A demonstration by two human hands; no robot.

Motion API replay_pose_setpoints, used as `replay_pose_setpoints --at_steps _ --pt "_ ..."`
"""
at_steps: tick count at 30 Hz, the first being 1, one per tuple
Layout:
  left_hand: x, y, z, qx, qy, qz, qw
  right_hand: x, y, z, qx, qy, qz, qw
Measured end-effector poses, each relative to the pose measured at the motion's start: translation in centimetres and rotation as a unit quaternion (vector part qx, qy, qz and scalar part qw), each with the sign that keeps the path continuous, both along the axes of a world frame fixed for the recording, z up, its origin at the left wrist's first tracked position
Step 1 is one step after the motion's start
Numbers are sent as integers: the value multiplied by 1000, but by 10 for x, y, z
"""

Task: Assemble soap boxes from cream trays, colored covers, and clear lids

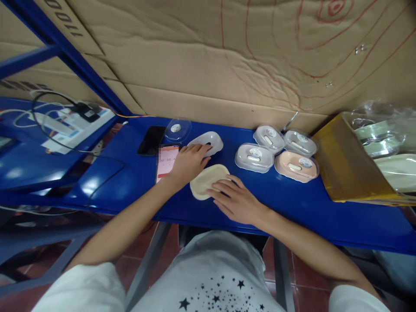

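Note:
My left hand [192,161] reaches over the near rim of a pale grey plastic dish [215,139], its fingers inside the rim and the thumb outside. A dark spot shows in that dish beside the fingertips. Closer to me lies a cream oval plastic dish [203,182], flat on the blue table. My right hand [238,200] rests at its right side, fingers spread, their tips over the dish. A clear plastic lid [178,130] with a round sticker lies behind my left hand.
A lit phone [166,159] and a dark phone [151,141] lie at left. Several lidded dishes [255,157] stand to the right. Beyond them is a cardboard box [328,164] of wrapped parts. Power strip and cables [81,128] sit far left; a cardboard wall [195,65] rises behind.

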State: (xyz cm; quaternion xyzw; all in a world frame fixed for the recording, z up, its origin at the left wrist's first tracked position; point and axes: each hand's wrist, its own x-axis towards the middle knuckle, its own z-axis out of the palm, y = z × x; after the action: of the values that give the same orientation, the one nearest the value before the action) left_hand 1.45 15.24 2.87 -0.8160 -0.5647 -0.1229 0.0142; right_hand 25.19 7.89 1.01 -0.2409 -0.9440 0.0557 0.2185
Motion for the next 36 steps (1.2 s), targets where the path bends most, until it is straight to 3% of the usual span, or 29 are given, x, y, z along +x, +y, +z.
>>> replay_pose_setpoints --at_steps 7,13,18,24,29,36 --pt "3 -10 -11 1 -25 -49 998 17 22 -7 -7 -10 -14 1000" --pt "-3 -20 -12 11 -43 -104 994 19 24 -9 13 19 -24 999" --pt "-6 -74 -12 31 -42 -176 983 28 36 -18 -19 54 -71 996" --pt "-8 -138 -29 -23 -75 -217 973 16 53 -29 -45 -11 -93 995" --pt "-11 -154 -44 8 -160 -169 973 9 54 -21 -45 -4 -120 992" --pt "-9 -137 -49 12 -253 -5 967 14 17 -7 -71 87 -123 986"
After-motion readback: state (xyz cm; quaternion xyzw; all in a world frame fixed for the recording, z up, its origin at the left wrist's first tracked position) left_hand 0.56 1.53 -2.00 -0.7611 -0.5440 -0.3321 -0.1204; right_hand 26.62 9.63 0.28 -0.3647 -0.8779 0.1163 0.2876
